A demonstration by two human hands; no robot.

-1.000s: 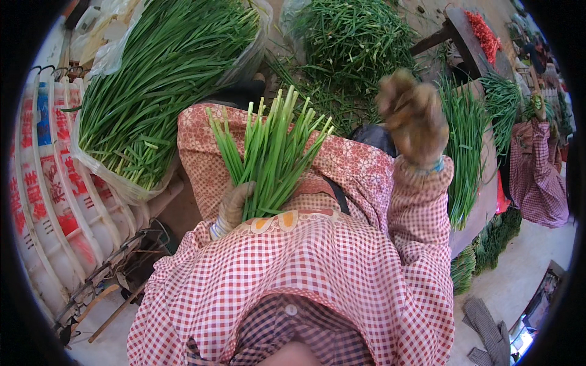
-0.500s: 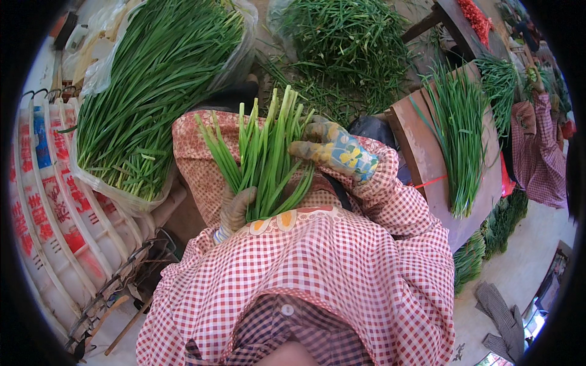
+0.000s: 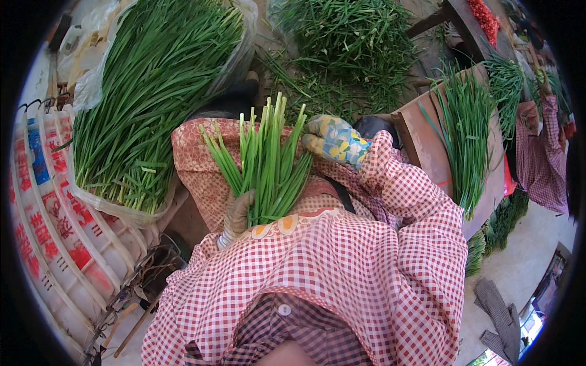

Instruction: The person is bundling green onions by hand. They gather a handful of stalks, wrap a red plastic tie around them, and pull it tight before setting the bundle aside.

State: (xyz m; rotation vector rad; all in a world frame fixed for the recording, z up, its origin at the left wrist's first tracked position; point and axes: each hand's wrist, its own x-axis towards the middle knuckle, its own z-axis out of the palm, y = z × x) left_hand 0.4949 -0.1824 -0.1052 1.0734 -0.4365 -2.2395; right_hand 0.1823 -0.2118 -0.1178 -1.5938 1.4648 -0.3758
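Observation:
A loose bunch of garlic chives (image 3: 268, 165) stands fanned out over my lap, pale cut ends pointing away from me. My left hand (image 3: 238, 213), in a dirty pale glove, is closed round its lower left side. Just right of the bunch is my right hand (image 3: 337, 141), in a blue and yellow flowered glove. Its fingers are curled together beside the outermost stalks; whether a stalk is pinched in them is hidden. A red checked smock (image 3: 305, 262) covers my body and arms.
A big plastic-lined heap of chives (image 3: 159, 104) lies at left, beside a white and red ribbed crate (image 3: 61, 213). Ahead is a pile of loose trimmings (image 3: 348, 49). On a wooden board (image 3: 421, 122) at right lies another bunch (image 3: 464, 140). Another person's checked sleeve (image 3: 549, 134) shows far right.
My right hand has drawn back slightly to the right from the bunch, its fingers more curled. My left hand keeps its hold on the chives.

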